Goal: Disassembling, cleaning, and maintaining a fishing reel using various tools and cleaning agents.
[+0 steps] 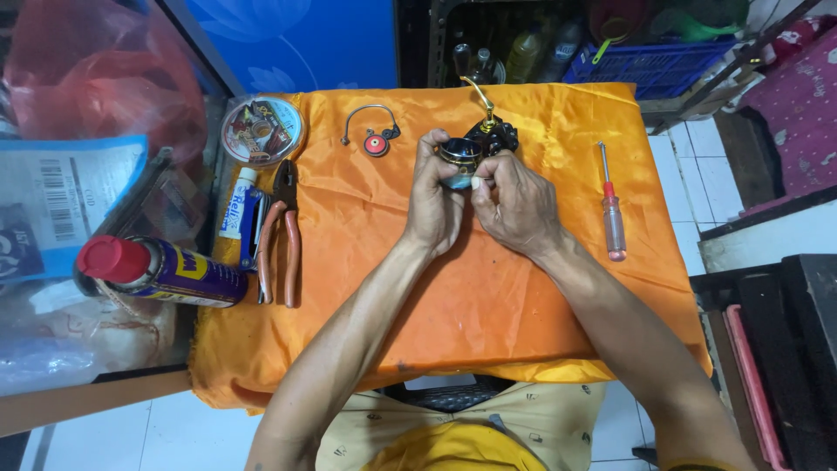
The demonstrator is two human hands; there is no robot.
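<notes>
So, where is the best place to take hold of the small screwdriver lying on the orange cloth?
Grip the screwdriver by its clear handle, probably from above: it lies flat on the orange cloth, thin shaft pointing away, handle nearest the right hand, with bare cloth on both sides.

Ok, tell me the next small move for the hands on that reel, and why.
Probably keep the left hand bracing the fishing reel while the right hand finishes working its fingertips at the spool end. Both hands grip the reel above the orange cloth, and the screwdriver lies unused to the right.
</notes>
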